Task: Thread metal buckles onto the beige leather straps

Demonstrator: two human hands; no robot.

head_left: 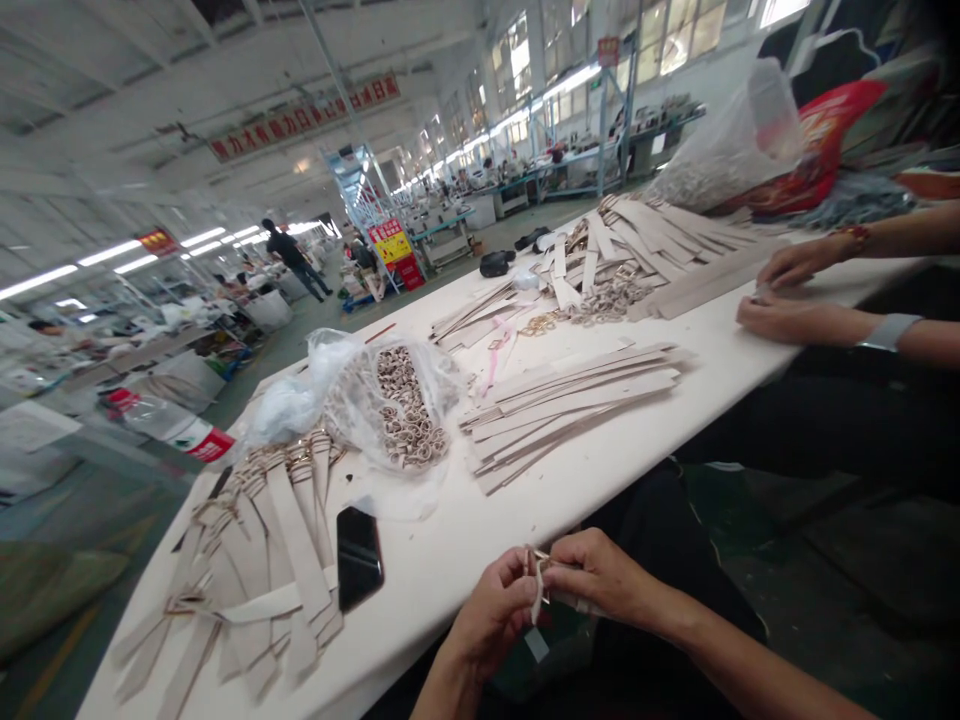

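Just off the near edge of the white table [420, 560], my left hand [499, 605] pinches a light beige strap [537, 592] with a small gold-coloured buckle on it. My right hand [600, 575] grips the same strap and buckle from the other side, its fingers closed. The two hands nearly touch. Beyond them lies a stack of flat beige strips [570, 405]. Left of that, an open plastic bag [409, 410] holds many small beige loops. Straps with buckles [277, 560] are piled at the table's left end.
A black phone [360, 558] lies by the left pile. A plastic bottle [176, 428] leans at the far left edge. More straps [660, 240], loose rings and a red bag [832, 140] are farther right. Another person's hands [787, 290] work at the right side of the table.
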